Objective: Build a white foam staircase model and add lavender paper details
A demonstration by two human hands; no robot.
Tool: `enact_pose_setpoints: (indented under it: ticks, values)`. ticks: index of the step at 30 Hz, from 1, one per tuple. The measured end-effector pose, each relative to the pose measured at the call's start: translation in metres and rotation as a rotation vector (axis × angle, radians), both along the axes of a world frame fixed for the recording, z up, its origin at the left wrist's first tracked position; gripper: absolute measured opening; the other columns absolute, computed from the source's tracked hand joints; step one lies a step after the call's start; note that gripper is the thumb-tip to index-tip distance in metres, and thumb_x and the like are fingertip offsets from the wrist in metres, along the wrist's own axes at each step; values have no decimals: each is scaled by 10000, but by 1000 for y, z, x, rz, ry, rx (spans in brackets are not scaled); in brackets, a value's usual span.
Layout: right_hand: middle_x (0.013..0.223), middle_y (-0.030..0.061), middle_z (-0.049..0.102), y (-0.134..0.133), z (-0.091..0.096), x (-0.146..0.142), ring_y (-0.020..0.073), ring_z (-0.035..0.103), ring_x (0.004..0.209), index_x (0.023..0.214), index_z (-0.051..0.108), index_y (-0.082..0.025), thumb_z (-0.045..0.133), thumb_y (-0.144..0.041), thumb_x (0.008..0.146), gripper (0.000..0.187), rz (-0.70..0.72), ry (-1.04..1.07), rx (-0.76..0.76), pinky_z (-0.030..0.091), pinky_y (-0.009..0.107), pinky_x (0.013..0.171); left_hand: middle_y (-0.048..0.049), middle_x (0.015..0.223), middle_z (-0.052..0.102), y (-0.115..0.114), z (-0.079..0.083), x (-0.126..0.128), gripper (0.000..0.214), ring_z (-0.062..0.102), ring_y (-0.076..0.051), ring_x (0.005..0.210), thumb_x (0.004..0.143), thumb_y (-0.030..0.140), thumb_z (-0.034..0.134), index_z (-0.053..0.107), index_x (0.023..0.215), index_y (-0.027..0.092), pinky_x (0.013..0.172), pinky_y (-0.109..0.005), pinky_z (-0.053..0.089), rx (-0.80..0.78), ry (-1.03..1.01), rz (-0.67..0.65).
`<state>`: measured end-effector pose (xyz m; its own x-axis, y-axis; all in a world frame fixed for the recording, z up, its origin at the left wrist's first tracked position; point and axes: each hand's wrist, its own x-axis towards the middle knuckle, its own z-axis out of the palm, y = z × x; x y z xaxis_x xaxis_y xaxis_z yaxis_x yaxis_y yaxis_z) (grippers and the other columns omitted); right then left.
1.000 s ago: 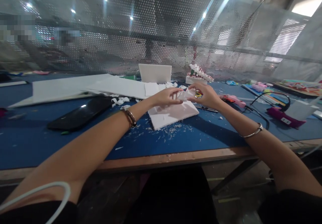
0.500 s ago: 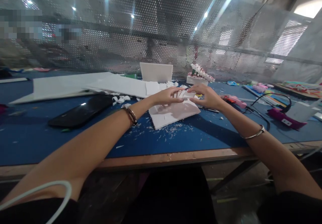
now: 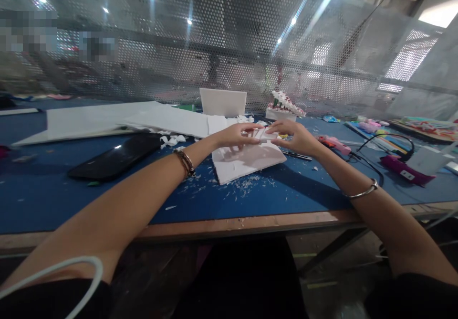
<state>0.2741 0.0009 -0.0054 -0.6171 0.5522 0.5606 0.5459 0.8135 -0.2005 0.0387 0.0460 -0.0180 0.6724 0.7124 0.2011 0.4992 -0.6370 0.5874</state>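
Both my hands meet above the blue table (image 3: 107,204), a little past its middle. My left hand (image 3: 234,135) and my right hand (image 3: 295,136) each pinch an end of a small white foam piece (image 3: 265,134), held level between them. Just beneath lies a white foam board (image 3: 246,162) with foam shavings scattered around its near edge. A dark beaded bracelet circles my left wrist and a thin metal bangle my right.
A black phone (image 3: 116,159) lies left of the board. Large white foam sheets (image 3: 100,121) and an upright white foam block (image 3: 223,102) sit behind. A small red-and-white model (image 3: 284,106), a pink glue gun (image 3: 332,143) with black cable and a magenta tool (image 3: 402,168) lie right. Perforated screen behind.
The foam piece has been turned from tilted to flat and level between my fingers. My hands rose slightly and stayed together.
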Motion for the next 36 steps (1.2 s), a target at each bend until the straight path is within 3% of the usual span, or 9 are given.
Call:
enact_pose_setpoints:
  ticks: [6, 10, 36]
  values:
    - [1092, 80, 596, 2, 0, 2, 177, 567, 961, 1024, 664, -235, 581, -415, 784, 311, 9, -12, 10, 464, 337, 832, -120, 1279, 490, 0, 0, 1, 706, 517, -273, 1079, 714, 533, 595, 422, 1324, 222, 813, -308, 438, 27, -37, -23]
    - [1079, 93, 605, 1, 0, 1, 177, 572, 950, 1022, 669, -207, 583, -403, 785, 320, 19, -5, 9, 467, 323, 814, -109, 1316, 471, 1, 0, 1, 682, 460, -265, 1168, 713, 517, 599, 440, 1306, 220, 919, -327, 386, 33, -59, -38]
    - [1082, 71, 605, -1, 2, 1, 199, 555, 999, 1023, 666, -252, 578, -443, 779, 323, -3, -34, -8, 452, 362, 868, -117, 1266, 498, -4, 2, 3, 740, 488, -285, 1106, 697, 567, 579, 410, 1325, 214, 842, -323, 419, 14, -16, -15]
